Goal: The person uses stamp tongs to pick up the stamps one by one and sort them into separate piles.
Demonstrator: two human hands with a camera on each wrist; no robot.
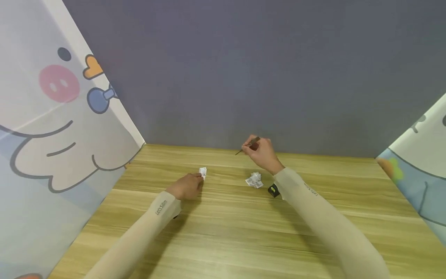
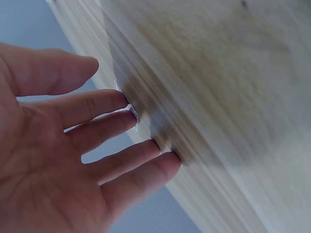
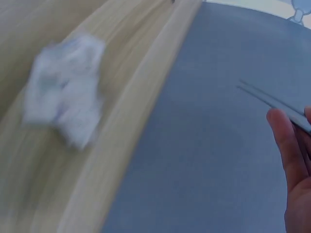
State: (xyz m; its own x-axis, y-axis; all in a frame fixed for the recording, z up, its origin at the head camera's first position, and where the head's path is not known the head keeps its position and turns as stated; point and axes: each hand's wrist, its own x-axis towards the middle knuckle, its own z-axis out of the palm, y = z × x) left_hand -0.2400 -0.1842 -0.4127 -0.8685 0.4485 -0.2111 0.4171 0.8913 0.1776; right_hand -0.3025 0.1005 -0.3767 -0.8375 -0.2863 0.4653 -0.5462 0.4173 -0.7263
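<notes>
My right hand [image 1: 263,154] is raised above the far part of the table and pinches dark metal tweezers [image 1: 254,141]. In the right wrist view, the two thin tips of the tweezers [image 3: 257,94] stand apart with nothing between them. My left hand [image 1: 189,186] rests its fingertips on small white printed paper pieces [image 1: 203,171] on the tabletop. The left wrist view shows that hand [image 2: 87,131] with its fingers extended, mostly covering the paper. A loose pile of similar white paper pieces [image 1: 255,180] lies below the right hand, blurred in the right wrist view.
The wood-grain table [image 1: 223,232] ends at a plain grey panel [image 1: 244,77] at the back. Cartoon-printed panels [image 1: 62,128] stand at the left and right. Next to the right sleeve [image 1: 313,205] shows a small black object [image 1: 273,190] with a yellow-green mark.
</notes>
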